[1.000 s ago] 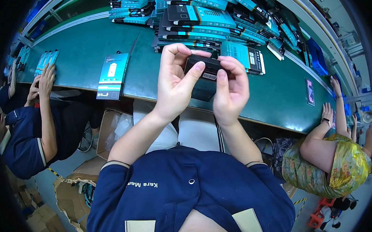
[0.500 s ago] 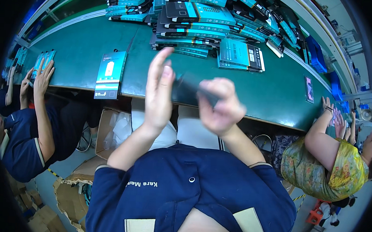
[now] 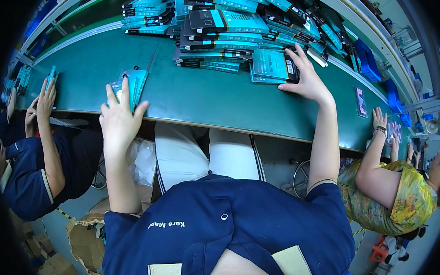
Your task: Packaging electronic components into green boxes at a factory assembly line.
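Observation:
My left hand (image 3: 120, 118) is spread over a small stack of flat teal boxes (image 3: 139, 80) near the table's front edge, its fingers lying on the top one. My right hand (image 3: 308, 80) reaches to another short stack of flat teal and black boxes (image 3: 271, 64). Thumb and fingers are apart at that stack's right end, the thumb by the near corner and the fingertips by the far one. Whether the right fingers press on the top box, I cannot tell.
Behind these, a tall pile of similar boxes (image 3: 225, 21) covers the back of the green table (image 3: 197, 99). A pink card-like item (image 3: 360, 102) lies at the right. Co-workers' hands (image 3: 45, 99) work at the left and at the right (image 3: 379, 117). Blue bins (image 3: 365, 60) line the back right.
Both hands were together in front of me, a dark flat thing in the right. They have parted: left hand to the left boxes, right hand to the right stack. The dark thing has left the right hand.

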Available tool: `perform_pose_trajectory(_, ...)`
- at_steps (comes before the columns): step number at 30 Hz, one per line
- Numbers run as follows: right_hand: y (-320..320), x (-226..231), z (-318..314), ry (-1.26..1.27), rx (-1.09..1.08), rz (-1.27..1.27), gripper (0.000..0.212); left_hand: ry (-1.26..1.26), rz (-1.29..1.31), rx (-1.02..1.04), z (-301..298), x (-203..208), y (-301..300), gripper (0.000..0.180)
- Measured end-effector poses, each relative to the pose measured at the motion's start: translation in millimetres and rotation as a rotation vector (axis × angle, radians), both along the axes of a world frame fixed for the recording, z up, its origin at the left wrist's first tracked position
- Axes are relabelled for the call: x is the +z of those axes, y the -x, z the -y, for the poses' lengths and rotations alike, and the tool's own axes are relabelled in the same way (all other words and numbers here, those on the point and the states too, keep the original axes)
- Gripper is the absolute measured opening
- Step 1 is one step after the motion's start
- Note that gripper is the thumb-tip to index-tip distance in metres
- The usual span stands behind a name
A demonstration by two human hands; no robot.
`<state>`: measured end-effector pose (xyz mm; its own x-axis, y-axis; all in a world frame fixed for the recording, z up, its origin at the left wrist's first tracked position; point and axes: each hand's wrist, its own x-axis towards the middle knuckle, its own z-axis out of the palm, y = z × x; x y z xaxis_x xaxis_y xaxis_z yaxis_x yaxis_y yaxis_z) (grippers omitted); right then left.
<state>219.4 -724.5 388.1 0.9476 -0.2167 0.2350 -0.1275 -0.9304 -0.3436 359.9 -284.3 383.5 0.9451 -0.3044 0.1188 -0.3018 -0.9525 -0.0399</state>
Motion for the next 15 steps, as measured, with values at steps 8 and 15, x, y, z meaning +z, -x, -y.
perform_pose_trajectory(8,38.7,16.0,-17.4,-0.1,0.109,-0.171,0.077,0.054,0.251,0.078,27.6,-4.1,-46.2,0.062)
perform_pose_trajectory(15,68.9,21.3,-10.4,-0.396,0.289,-0.065,0.066,0.462,-0.001,-1.052,159.3,-12.6,88.3,0.07)
